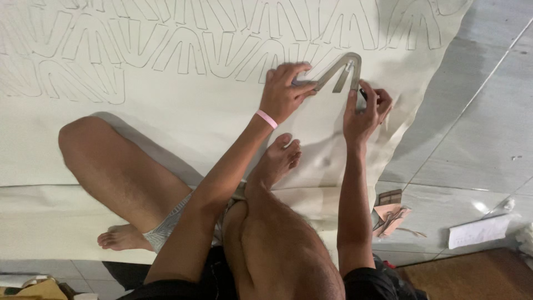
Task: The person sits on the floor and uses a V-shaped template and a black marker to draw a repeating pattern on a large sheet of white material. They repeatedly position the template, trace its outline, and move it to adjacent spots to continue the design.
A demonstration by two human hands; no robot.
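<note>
A large cream sheet (183,125) lies spread on the floor, its upper part covered with many traced V-shaped outlines (183,50). My left hand (284,91), with a pink wristband, presses a grey V-shaped template (340,68) flat on the sheet. My right hand (366,108) holds a dark pen (363,93) against the template's right edge. I sit on the sheet with bare legs and feet; one foot (277,158) rests just below my hands.
Grey floor tiles (488,111) lie to the right of the sheet's edge. A few small cardboard pieces (391,214) and a white paper (478,230) rest on the tiles at lower right. A brown mat (472,275) is at the bottom right.
</note>
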